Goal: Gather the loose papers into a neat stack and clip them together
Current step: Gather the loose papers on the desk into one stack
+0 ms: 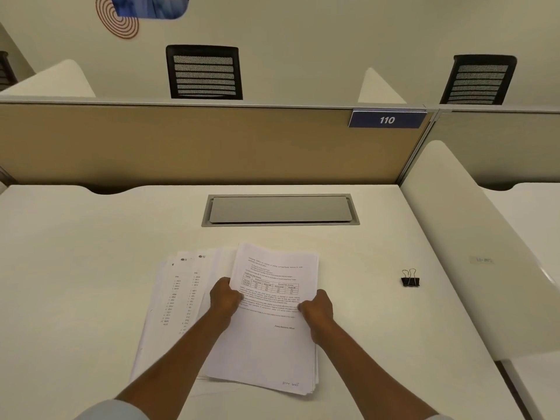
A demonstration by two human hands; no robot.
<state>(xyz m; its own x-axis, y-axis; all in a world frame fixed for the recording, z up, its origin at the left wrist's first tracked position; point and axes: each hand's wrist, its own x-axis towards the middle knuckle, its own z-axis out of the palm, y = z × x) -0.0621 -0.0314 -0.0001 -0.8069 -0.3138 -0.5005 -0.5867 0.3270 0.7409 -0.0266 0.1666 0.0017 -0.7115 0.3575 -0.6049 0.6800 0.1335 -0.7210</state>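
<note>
A thick bundle of printed white papers (272, 338) lies on the white desk (91, 253), its top sheet showing text and a small table. My left hand (224, 298) grips the bundle's left edge and my right hand (316, 310) grips its right edge. Several more sheets (178, 292) fan out to the left, partly under the bundle and my left forearm. A black binder clip (410, 280) with its silver handles up stands alone on the desk, well to the right of the papers.
A grey cable hatch (280, 210) is set into the desk behind the papers. A tan partition (197, 144) with a blue "110" sign (387, 119) closes the back. A white divider (472, 237) rises on the right. Two black chairs stand beyond.
</note>
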